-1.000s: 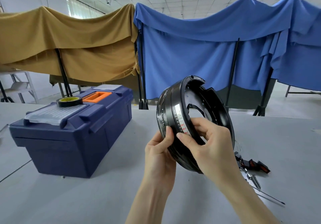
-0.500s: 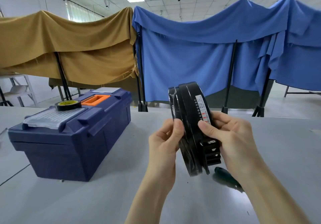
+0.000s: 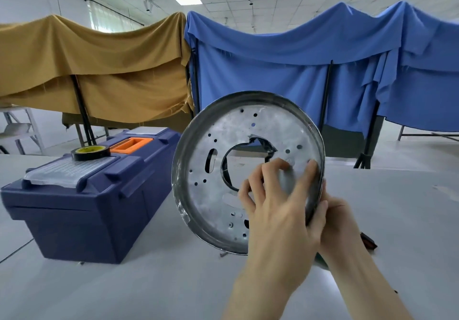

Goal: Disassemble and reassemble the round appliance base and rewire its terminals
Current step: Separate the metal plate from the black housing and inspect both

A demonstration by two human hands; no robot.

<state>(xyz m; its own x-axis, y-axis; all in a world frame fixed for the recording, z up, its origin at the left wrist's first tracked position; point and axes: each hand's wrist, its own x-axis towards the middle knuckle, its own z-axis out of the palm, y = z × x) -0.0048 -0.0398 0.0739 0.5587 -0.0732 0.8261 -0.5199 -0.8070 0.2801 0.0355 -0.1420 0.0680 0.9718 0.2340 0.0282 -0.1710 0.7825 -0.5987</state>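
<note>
Hands grasp the round base [image 3: 213, 190] upright above the worktop [image 3: 149, 290]: left hand [image 3: 280, 220] across its metal face, right hand [image 3: 335, 218] gripping the right rim

1. The round appliance base [image 3: 213, 170] is held up off the table, on edge, its flat face toward the camera.
2. That face is dull silver metal with a dark rim.
3. It has a large irregular central opening, an oblong slot and many small holes.
</note>
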